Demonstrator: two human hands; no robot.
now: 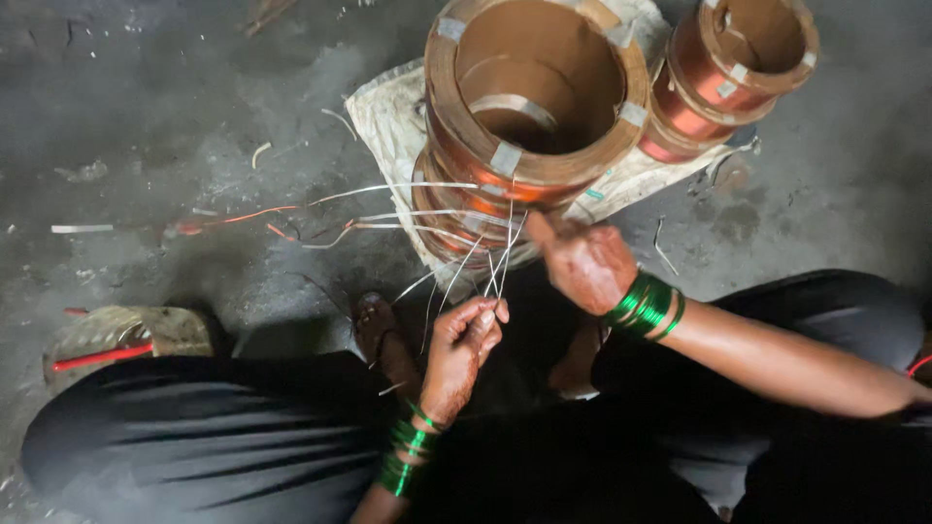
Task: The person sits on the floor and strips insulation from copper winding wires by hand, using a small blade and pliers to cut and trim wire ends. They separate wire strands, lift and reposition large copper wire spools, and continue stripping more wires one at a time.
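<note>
I am pinching thin wire leads [500, 267] between my left hand [464, 342] fingers, the strands rising just above them. My right hand [582, 262] fingers are closing on the same leads, beside the copper coil [524, 116].

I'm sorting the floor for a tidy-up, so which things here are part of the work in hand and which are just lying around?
In hand:
left hand
right hand
thin wire leads
large copper coil

Lying about:
smaller copper coil
red-handled tool
wire scraps
</note>
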